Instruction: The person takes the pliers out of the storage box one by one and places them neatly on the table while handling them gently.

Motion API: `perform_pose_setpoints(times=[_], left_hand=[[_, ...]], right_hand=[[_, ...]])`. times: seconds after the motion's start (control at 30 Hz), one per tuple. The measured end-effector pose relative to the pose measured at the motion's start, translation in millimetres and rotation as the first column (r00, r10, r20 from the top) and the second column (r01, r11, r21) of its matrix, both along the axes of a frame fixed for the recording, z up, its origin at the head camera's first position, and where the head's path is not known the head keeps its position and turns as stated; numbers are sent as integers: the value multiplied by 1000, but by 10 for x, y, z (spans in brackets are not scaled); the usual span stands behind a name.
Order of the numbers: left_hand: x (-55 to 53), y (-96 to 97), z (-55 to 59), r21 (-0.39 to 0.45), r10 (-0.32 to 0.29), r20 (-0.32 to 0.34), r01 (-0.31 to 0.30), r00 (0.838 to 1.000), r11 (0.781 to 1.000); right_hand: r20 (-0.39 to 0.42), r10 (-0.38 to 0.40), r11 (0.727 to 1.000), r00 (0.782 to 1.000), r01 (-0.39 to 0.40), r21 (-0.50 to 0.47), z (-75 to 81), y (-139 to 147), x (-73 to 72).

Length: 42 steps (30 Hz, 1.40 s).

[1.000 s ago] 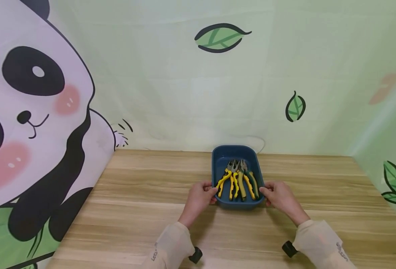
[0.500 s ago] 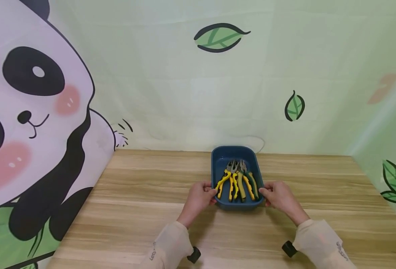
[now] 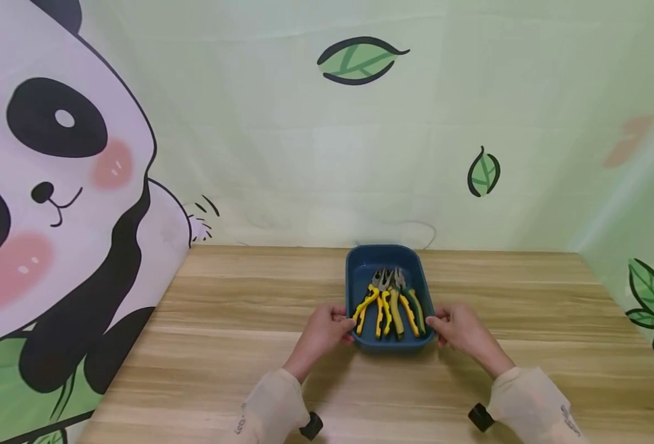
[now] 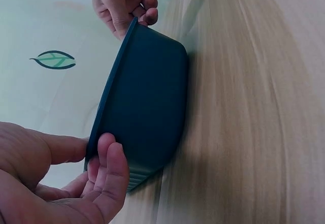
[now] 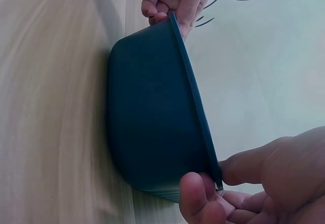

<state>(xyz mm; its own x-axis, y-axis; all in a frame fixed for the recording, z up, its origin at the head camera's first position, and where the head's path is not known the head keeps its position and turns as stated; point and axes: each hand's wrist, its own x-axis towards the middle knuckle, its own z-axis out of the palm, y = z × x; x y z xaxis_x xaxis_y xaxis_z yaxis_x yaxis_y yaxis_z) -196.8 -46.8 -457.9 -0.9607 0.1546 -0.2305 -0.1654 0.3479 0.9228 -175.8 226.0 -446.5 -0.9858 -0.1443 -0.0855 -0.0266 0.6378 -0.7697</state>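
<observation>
A dark blue plastic bin (image 3: 393, 346) sits at the middle of the table's far half, with several pliers (image 3: 366, 302) lying side by side in it. Their handles are yellow and black or green and yellow, and their metal heads point away from me. My left hand (image 3: 324, 330) pinches the bin's near left corner, thumb at the rim and fingers curled beneath it. At the near right corner my right hand (image 3: 460, 327) holds the rim the same way. Both wrist views show the bin's outer wall (image 4: 147, 92) but hide the pliers.
The bin is on a wood-grain table (image 3: 221, 345). Behind it hangs a pale green cloth backdrop (image 3: 282, 142) printed with leaves, and a large panda (image 3: 82, 185) is printed on the left side. A thin cord-like line shows near the backdrop's foot.
The bin has come slightly towards me, away from the backdrop, with both hands still on its near corners. The pliers have travelled along in it. The head view has shifted a little.
</observation>
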Motion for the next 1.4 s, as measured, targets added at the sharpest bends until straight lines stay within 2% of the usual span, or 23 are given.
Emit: perform_pose_setpoints(times=[0.1,0.4,0.73,1.03,1.4], left_hand=[[38,-27,18,-12,-15,13,15,1000,1000],[188,-65,30,-41,-37,-14,37,999,998],[343,-103,78,-47,-56,34,57,998,997],[489,-195,68,55,-87,76,83,993,995],[673,-254,81,59,-122,59,119,991,991]], right_hand=[[15,14,1000,1000,-14,-11,1,1,40],[48,64,996,997,-61,-61,4,20,166],[114,147,981,983,-129,-146,35,59,305],[157,208,964,965,-175,-203,17,70,450],[212,246,953,946,-197,-229,41,66,606]])
